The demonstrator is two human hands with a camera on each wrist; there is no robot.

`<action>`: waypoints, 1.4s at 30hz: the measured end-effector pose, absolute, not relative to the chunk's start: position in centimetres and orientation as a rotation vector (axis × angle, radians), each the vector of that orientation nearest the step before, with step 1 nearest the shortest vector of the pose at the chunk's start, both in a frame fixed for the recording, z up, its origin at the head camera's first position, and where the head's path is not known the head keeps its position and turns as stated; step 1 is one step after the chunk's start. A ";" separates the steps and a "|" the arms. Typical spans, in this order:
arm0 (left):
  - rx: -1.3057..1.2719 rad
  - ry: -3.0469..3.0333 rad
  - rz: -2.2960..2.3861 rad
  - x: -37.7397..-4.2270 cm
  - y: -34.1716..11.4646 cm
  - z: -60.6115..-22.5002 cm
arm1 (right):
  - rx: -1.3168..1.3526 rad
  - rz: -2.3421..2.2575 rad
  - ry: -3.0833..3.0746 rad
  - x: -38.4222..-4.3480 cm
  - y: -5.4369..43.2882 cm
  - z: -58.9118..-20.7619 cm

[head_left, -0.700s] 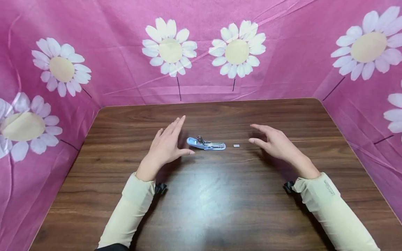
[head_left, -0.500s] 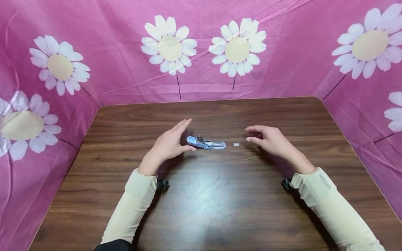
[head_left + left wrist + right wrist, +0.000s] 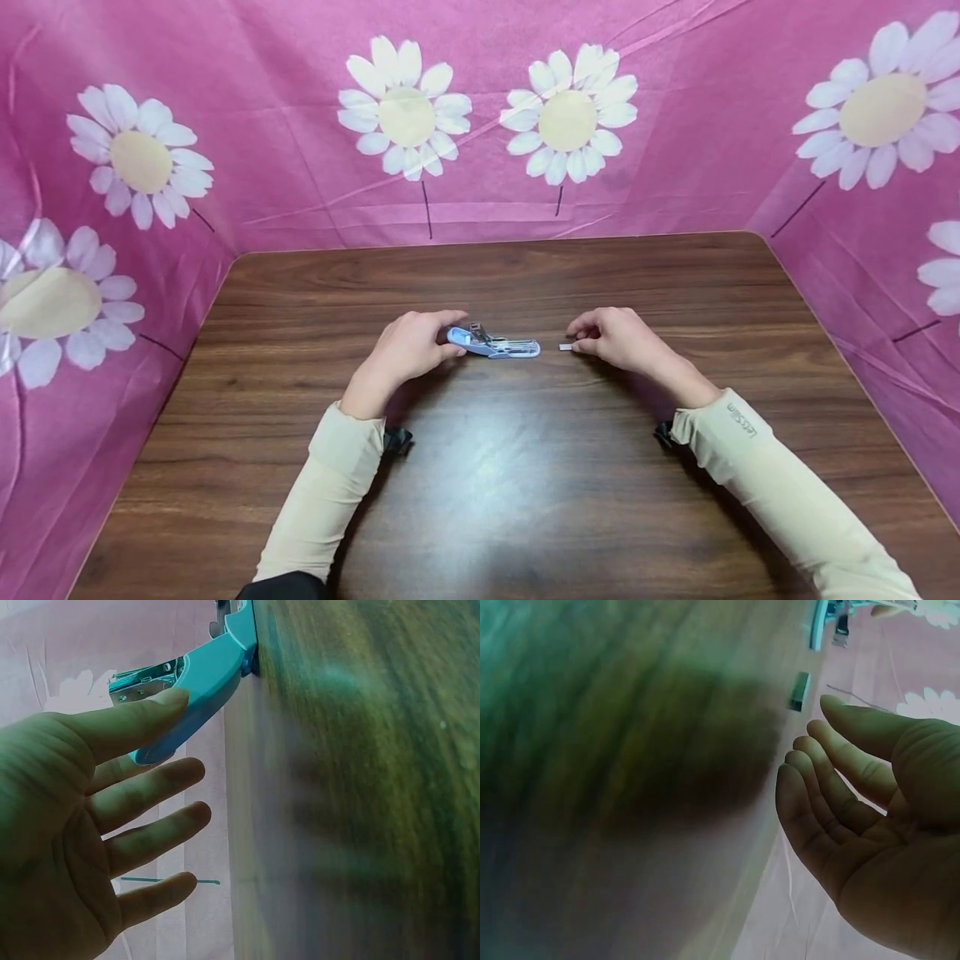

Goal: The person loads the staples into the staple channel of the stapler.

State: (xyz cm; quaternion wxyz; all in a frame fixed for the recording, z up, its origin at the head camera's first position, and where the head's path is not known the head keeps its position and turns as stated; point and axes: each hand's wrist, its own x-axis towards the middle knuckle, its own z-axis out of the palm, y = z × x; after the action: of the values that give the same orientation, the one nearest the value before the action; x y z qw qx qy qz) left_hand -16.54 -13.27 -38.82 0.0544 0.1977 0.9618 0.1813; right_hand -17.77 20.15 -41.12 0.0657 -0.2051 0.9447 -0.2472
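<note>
A light blue stapler (image 3: 482, 346) lies opened out on the wooden table, its metal staple channel exposed. My left hand (image 3: 408, 350) has the thumb and index finger around the stapler's left end; in the left wrist view the thumb (image 3: 142, 724) overlaps the blue cover while the other fingers spread loosely below. Just right of the stapler lies a small grey strip of staples (image 3: 565, 347). My right hand (image 3: 618, 337) is at the strip's right end, fingers gently bent. In the right wrist view, the strip (image 3: 799, 691) stands just beyond the thumb and fingertips, with nothing between them.
The brown wood-grain table (image 3: 480, 500) spreads all around both hands. Pink cloth (image 3: 300, 183) printed with white daisies hangs behind the table and at both sides. Black wrist cameras (image 3: 397, 440) sit under both sleeves.
My left hand has moved right and its thumb and index finger have closed in on the stapler's end. My right hand has moved left to the staple strip, its fingers drawing together.
</note>
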 end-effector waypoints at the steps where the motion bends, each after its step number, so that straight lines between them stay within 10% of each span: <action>1: 0.600 2.920 0.554 -16.6 -13.3 -38.8 | -0.629 -0.736 2.849 -17.8 20.0 -41.2; 42: 0.600 2.924 0.566 -16.6 -13.3 -39.0 | -0.776 -0.706 2.900 -17.8 18.0 -41.2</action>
State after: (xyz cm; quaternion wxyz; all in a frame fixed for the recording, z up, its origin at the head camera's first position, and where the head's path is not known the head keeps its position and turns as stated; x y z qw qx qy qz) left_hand -16.63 -13.35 -39.02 0.0516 0.1973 0.9611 0.1862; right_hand -17.80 18.05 -41.23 0.0290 -0.2516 0.9400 -0.2287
